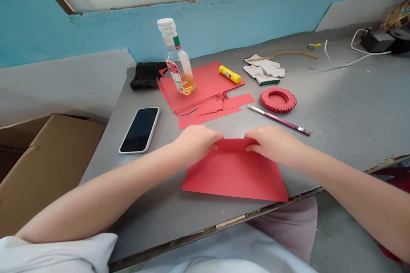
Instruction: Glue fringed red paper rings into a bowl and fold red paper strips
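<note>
A sheet of red paper (235,175) lies at the near edge of the table, its far edge turned up in a folded strip. My left hand (198,143) pinches the left end of that fold between thumb and fingers. At the right end, my right hand (269,143) grips the fold the same way. Just beyond my right hand lies a slim knife-like tool (278,120) with a purple handle. Past it sits a ring of pleated red paper (278,100). Red paper strips (211,115) lie beyond my left hand.
A glass bottle (179,66) with amber liquid stands on stacked red sheets (205,76) beside a yellow glue stick (229,74). A phone (140,130) lies left, white gloves (264,69) at the back. A cardboard box (51,170) stands left of the grey table (339,106).
</note>
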The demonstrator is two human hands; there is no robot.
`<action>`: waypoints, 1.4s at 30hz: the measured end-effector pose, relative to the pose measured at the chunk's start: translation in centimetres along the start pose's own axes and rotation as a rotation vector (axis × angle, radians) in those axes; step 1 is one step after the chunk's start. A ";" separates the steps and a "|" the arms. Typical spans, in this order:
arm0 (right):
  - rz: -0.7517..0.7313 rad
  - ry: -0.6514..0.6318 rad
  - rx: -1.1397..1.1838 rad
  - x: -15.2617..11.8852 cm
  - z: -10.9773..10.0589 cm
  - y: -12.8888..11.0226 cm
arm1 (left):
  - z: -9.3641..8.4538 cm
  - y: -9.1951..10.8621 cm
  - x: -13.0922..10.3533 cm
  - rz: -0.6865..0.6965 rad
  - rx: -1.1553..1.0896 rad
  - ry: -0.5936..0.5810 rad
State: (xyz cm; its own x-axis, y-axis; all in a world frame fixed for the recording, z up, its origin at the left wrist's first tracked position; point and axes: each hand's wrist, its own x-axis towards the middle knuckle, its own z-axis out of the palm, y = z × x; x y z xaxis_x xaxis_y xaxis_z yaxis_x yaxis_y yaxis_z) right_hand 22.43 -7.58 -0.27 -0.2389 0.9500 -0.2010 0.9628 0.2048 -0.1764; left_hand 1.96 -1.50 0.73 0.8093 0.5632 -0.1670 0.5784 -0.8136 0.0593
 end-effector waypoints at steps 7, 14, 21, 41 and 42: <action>0.006 -0.032 0.062 0.7 0.1 0.7 | -0.9 -0.9 0.4 0.045 0.004 -0.058; -0.109 0.239 -0.312 -1.5 1.9 -0.7 | 1.1 -0.3 -0.9 0.077 0.164 0.024; -0.290 0.474 -0.407 -3.1 4.7 -1.3 | 4.2 1.5 -3.2 0.087 0.354 0.304; -0.347 0.428 -0.176 -3.5 7.2 -0.7 | 6.2 2.4 -4.8 0.221 -0.106 0.098; -0.349 0.422 -0.175 -3.5 7.2 -0.6 | 6.1 2.4 -4.8 0.226 -0.115 0.093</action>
State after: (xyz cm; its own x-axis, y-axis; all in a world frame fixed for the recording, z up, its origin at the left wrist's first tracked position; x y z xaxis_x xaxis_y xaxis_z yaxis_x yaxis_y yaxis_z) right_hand 21.76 -12.76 -6.42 -0.5099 0.8234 0.2490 0.8510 0.5252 0.0058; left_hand -1.13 -7.02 -4.31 0.9221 0.3843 -0.0459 0.3855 -0.9014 0.1974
